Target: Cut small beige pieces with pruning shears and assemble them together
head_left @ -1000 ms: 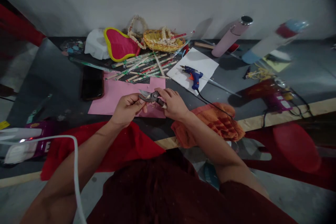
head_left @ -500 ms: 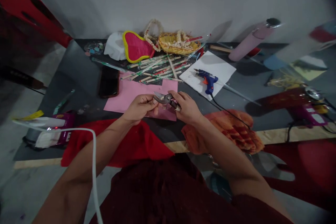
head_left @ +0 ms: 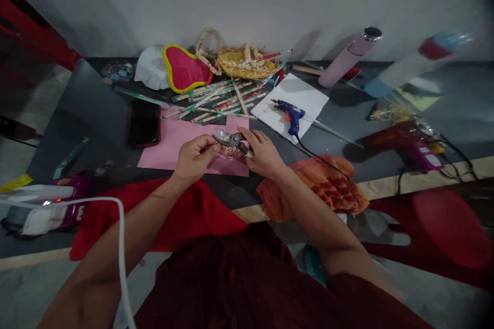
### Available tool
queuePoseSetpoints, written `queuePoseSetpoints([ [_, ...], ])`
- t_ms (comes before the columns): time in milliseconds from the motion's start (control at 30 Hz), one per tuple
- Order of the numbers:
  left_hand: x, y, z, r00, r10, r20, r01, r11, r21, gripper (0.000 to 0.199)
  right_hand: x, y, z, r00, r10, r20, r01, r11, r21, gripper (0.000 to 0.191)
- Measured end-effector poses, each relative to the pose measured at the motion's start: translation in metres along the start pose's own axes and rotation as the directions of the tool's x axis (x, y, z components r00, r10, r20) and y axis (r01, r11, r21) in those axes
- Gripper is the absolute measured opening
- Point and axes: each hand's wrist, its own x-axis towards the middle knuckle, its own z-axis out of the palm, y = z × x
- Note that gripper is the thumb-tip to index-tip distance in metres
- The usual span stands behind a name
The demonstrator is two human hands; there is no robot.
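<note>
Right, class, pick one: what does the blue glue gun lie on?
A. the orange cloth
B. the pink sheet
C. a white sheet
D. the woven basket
C. The blue glue gun lies on a white sheet, to the right of the pink sheet and beyond the orange cloth; only its black cord runs off toward that cloth.

The right hand (head_left: 263, 153) covers the handles of the cutters (head_left: 230, 140), so only the blades show. Something small sits between the left hand (head_left: 194, 157) and the blades, too small to tell. At the upper right, a bottle (head_left: 409, 64) is blurry. At the left edge, a purple thing (head_left: 57, 211) is cut off. Both arms run out at the bottom.
</note>
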Motion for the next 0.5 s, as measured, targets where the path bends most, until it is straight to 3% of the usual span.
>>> queuePoseSetpoints([
  [267, -0.001, 0.005, -0.002, 0.958, -0.181, 0.221, 0.233, 0.943, -0.239, 0.027, -0.002, 0.001, -0.007, 0.996, -0.079, 0.048, 0.078, 0.997, 0.028, 0.062],
  [500, -0.005, 0.011, 0.001, 0.938, -0.228, 0.261, 0.301, 0.91, -0.286, 0.028, -0.002, 0.008, -0.009, 0.993, -0.12, 0.01, 0.119, 0.991, 0.054, 0.058],
])
